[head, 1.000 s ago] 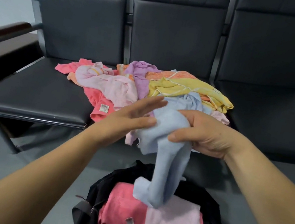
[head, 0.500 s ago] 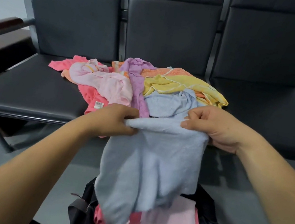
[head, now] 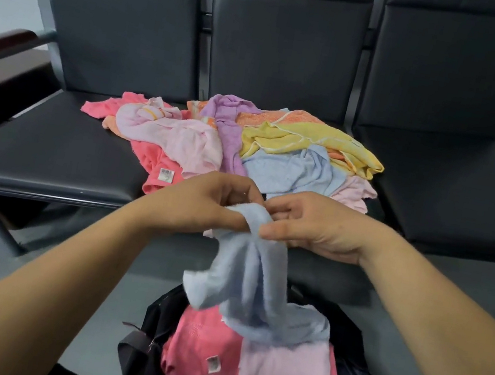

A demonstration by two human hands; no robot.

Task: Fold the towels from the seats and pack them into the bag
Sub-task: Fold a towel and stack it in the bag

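Your left hand (head: 203,204) and right hand (head: 315,229) meet just off the front edge of the seats (head: 47,152), both pinching the top of a soft light-blue towel (head: 251,287). It hangs bunched and twisted (lower end blurred) over the open black bag (head: 143,357), where a folded coral towel (head: 202,344) and a folded pale-pink towel (head: 286,372) lie flat. A crumpled pile of towels (head: 246,147) sits on the smooth dark cushions.

Single head cam, wide-angle, facing fwd + down; seats (head: 279,57) ahead, bag (head: 161,314) close below.
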